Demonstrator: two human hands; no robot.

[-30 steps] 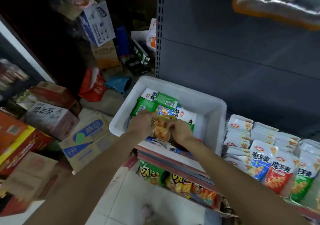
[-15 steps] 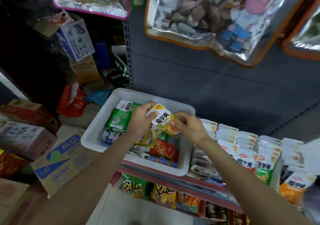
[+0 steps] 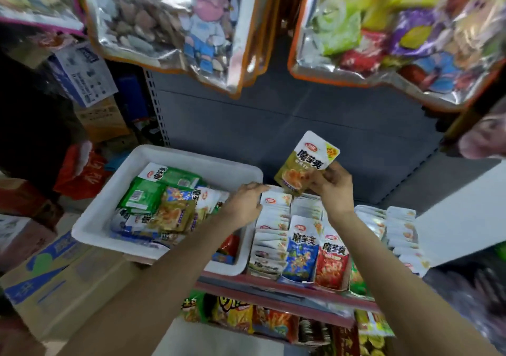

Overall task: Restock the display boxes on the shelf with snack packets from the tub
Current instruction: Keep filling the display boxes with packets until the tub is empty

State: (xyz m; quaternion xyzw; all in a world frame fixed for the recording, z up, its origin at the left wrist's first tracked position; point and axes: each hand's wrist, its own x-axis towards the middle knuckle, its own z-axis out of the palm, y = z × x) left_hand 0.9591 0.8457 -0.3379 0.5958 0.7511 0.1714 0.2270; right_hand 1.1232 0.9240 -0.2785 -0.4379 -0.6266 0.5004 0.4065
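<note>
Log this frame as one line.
phase: placing | right hand: holds yellow packet above display boxes | left hand: touches box row | tub: stocked

We see dim, flat indoor light. Glare streaks the shiny clear-plastic hanging bags [image 3: 164, 26] overhead. Left of the white plastic tub [image 3: 191, 161] the stacked brown cardboard boxes [image 3: 63, 273] sink into shadow and blur. Wide-angle distortion bends every edge of the frame.

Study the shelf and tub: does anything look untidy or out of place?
The tub packets lie jumbled at mixed angles, unlike the upright rows in the display boxes. Nothing looks spilled or torn.
</note>
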